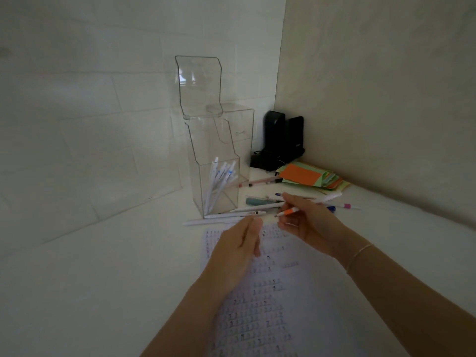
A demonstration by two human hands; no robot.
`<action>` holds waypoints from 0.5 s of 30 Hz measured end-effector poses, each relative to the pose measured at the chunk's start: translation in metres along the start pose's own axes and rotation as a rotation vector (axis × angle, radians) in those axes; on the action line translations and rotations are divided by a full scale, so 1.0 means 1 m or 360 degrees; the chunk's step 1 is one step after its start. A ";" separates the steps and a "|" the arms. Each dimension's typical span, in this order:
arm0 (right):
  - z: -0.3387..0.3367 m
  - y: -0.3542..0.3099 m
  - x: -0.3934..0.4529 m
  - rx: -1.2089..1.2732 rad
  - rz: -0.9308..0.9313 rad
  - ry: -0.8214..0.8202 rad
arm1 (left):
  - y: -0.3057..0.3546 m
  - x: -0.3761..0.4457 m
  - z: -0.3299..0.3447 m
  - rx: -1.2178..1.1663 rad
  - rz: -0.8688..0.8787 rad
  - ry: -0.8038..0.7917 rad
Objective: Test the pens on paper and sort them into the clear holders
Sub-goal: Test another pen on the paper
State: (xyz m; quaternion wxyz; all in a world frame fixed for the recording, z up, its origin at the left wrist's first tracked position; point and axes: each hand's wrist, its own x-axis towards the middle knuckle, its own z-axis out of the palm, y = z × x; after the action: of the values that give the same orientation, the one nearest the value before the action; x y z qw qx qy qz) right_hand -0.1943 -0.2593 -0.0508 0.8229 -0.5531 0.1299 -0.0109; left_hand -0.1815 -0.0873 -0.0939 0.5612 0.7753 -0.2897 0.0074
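Observation:
A sheet of paper (pixel 270 300) covered in small marks lies on the white table. My right hand (pixel 306 222) pinches a white pen with an orange band (pixel 289 211) just above the paper's far edge. My left hand (pixel 240 247) hovers over the paper with its fingers straight and holds nothing. Loose white pens (pixel 224 219) lie beyond the paper. A clear holder (pixel 219 181) stands behind them with several white pens inside. A second clear holder (pixel 239 124) stands behind it, and I see no pens in it.
A stack of orange and green paper notes (pixel 309 176) lies at the back right. Black devices (pixel 280 140) stand in the corner. A teal pen (pixel 257 201), a pink-banded pen (pixel 345 206) and a reddish pen (pixel 260 181) lie near the holders. Walls close in on the left, rear and right.

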 end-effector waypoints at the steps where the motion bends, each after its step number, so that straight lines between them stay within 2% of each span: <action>1: -0.004 0.003 -0.003 -0.0155 -0.0029 0.0070 | -0.003 -0.001 0.002 0.0159 0.0059 -0.0086; 5: -0.017 0.021 -0.017 -0.0661 -0.0167 0.0493 | -0.010 -0.001 0.011 0.0520 0.0288 -0.0370; 11: -0.027 0.041 -0.026 -0.1147 -0.0487 0.0861 | -0.016 0.000 0.015 0.0652 0.0348 -0.0378; 15: -0.027 0.045 -0.024 -0.1224 -0.0520 0.0916 | -0.016 -0.001 0.016 0.0633 0.0378 -0.0348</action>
State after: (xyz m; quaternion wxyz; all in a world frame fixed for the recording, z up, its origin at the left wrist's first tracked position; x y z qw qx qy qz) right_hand -0.2290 -0.2624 -0.0971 0.4781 -0.8038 0.2578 -0.2428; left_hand -0.1796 -0.0974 -0.1140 0.3582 0.8271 -0.4305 0.0463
